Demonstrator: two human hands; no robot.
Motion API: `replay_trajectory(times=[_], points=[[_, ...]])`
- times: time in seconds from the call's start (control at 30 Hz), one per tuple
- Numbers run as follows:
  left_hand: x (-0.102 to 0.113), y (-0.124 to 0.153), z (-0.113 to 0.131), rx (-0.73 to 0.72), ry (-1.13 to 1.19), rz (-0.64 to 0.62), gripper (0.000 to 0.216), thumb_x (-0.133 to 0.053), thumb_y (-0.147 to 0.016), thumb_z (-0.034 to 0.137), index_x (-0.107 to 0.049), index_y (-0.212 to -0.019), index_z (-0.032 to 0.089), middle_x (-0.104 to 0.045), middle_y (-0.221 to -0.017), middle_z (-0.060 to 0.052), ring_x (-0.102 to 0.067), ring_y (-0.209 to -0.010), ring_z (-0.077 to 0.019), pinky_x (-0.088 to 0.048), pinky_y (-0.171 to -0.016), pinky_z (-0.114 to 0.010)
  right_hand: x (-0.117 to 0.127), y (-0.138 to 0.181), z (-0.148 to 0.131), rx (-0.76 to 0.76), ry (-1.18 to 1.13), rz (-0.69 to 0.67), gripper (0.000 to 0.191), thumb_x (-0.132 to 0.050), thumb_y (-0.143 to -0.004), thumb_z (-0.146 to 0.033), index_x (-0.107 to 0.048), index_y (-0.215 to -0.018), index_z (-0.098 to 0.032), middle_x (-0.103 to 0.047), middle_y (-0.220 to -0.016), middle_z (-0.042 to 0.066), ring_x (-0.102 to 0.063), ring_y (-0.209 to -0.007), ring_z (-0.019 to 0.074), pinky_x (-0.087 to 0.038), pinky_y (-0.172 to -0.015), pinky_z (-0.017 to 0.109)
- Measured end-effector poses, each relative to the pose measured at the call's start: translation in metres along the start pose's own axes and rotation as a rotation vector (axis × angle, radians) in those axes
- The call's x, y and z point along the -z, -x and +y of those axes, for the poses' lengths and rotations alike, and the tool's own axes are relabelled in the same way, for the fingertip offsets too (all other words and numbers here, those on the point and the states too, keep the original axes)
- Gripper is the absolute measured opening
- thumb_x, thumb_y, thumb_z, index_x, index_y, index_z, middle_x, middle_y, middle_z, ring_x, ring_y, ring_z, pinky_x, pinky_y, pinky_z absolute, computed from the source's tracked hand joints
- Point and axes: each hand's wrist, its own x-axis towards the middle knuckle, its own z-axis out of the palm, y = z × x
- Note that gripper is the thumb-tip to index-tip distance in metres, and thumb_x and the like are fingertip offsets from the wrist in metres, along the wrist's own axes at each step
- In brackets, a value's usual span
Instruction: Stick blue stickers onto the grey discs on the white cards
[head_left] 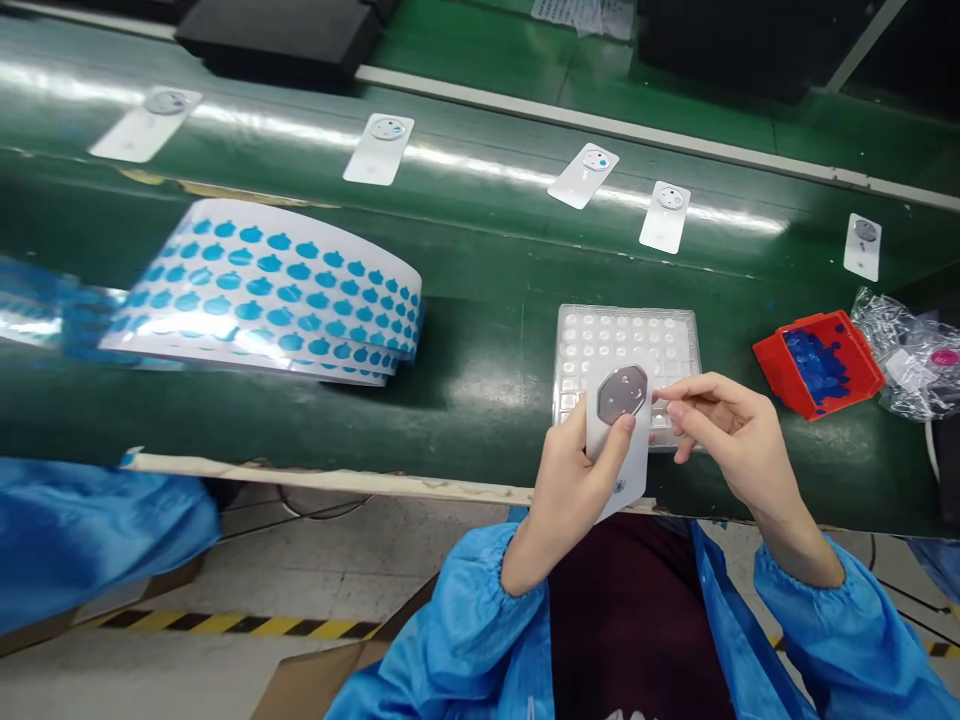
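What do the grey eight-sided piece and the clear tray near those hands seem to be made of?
The grey eight-sided piece on the white card looks like satin-finished metal, judging by its soft sheen, though coated plastic is possible. The clear tray looks like thin moulded plastic: glossy, see-through, with rows of pressed pockets.

The belt (465, 440) is glossy dark green. At left, a white sheet (262, 322) carries rows of blue blobs (259, 287). The far cards (577, 188) are white with small grey discs (596, 160); the near card (616, 450) is white with a grey octagon (622, 394). At right, a red tray (780, 360) holds blue scraps (816, 365). The sleeves (825, 640) are bright blue, and the floor stripe (240, 626) is yellow and black.
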Motion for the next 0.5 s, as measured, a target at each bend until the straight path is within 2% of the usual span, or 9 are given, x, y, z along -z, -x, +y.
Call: replay_trajectory(times=[0.13,0.23,0.4,0.5], points=[[-0.001,0.002,0.0,-0.023,-0.07,0.006,0.017,-0.063,-0.105,0.032,-0.074,-0.11,0.02,-0.082,-0.09,-0.005,-0.079,-0.078,-0.0239,-0.062,-0.07,-0.03,-0.005,-0.003,0.0,-0.019,-0.026,0.013,0.022,-0.086,-0.088,-0.039,-0.079,-0.099,-0.021,-0.075,-0.084,0.002,-0.068,-0.062,0.0136,-0.064,-0.05,0.025],[0.0,0.004,0.0,-0.056,-0.125,0.012,0.022,-0.062,-0.106,0.032,-0.075,-0.12,0.02,-0.083,-0.095,-0.005,-0.079,-0.083,-0.0243,-0.062,-0.075,-0.031,-0.01,-0.003,0.0,-0.001,-0.003,0.001,0.02,-0.085,-0.089,-0.039,-0.077,-0.092,-0.021,-0.073,-0.085,0.003,-0.069,-0.067,0.015,-0.066,-0.055,0.026],[0.0,0.006,-0.001,-0.09,-0.133,0.001,0.036,-0.06,-0.108,0.03,-0.071,-0.14,0.02,-0.082,-0.125,-0.01,-0.077,-0.119,-0.0283,-0.061,-0.095,-0.033,-0.015,-0.003,-0.001,0.038,0.05,0.009,0.019,-0.083,-0.091,-0.041,-0.079,-0.093,-0.022,-0.074,-0.092,0.004,-0.072,-0.084,0.0195,-0.068,-0.065,0.029],[0.0,0.007,-0.001,-0.111,-0.146,0.0,0.04,-0.059,-0.109,0.03,-0.069,-0.147,0.022,-0.079,-0.136,-0.01,-0.074,-0.128,-0.0287,-0.059,-0.104,-0.035,-0.014,-0.003,-0.003,0.066,0.107,0.019,0.016,-0.082,-0.092,-0.038,-0.08,-0.093,-0.022,-0.076,-0.093,0.004,-0.073,-0.085,0.0194,-0.067,-0.068,0.029]])
